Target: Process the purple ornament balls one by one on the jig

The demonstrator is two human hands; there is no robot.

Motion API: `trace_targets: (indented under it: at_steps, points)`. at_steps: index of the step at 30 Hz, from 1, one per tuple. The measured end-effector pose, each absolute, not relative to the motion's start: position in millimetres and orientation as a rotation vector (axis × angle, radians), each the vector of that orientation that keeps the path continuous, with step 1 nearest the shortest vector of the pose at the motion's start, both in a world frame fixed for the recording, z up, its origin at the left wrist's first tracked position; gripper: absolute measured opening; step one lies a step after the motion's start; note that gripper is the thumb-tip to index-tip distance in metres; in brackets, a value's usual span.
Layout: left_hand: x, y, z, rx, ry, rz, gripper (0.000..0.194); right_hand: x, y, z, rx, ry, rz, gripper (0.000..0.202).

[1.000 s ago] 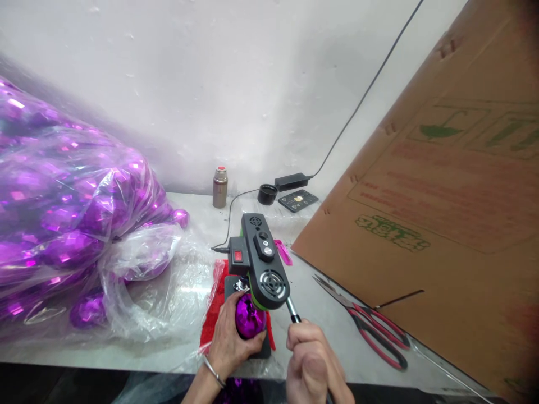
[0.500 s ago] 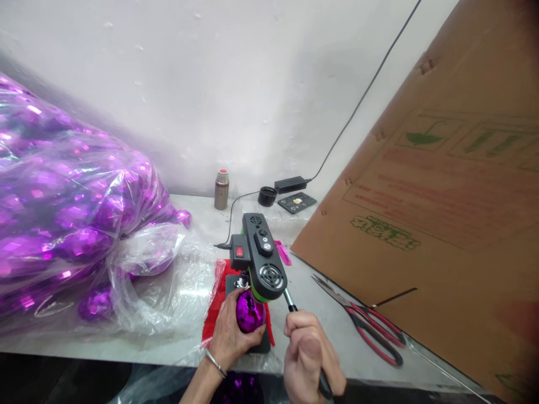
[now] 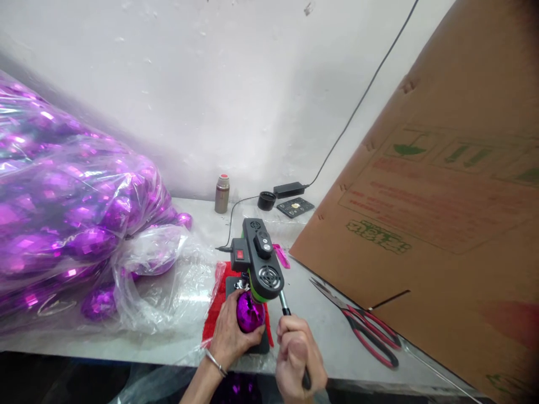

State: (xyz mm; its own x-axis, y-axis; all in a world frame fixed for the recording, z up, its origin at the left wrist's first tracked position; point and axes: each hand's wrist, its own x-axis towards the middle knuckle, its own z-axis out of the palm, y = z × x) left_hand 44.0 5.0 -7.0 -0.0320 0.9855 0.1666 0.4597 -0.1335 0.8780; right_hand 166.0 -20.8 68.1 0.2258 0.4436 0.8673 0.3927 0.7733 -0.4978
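Observation:
A shiny purple ball ornament (image 3: 250,315) is held by my left hand (image 3: 229,328), its fingers and thumb curved around the ball's sides. The ball sits under the front end of a small black-and-green machine (image 3: 261,252) that has a red switch. My right hand (image 3: 298,353) is wrapped round the black grip of a metal lever (image 3: 284,302) on the machine's right side. Beneath the machine are a dark base and a red cloth (image 3: 214,314). Where the ball's top meets the machine is hidden by the machine's head.
At left lies a clear plastic bag (image 3: 84,213) full of purple balls, with a loose ball (image 3: 100,303) by it. Scissors (image 3: 357,325) and a large cardboard box (image 3: 421,224) are at right. A flask (image 3: 222,194), black cup (image 3: 266,201), power adapter (image 3: 290,189) and phone (image 3: 296,207) stand behind.
My right hand and the lever have swung a little to the left, toward the machine. My left hand keeps the ball in the same spot. The view has shifted slightly.

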Motion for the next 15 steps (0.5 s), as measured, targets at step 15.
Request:
trace_targets:
  at_steps: [15]
  points:
    - [40.0,-19.9,-30.4,1.622,1.492,1.269,0.087,162.3,-18.6,161.3,-0.837,-1.31,0.212,0.046]
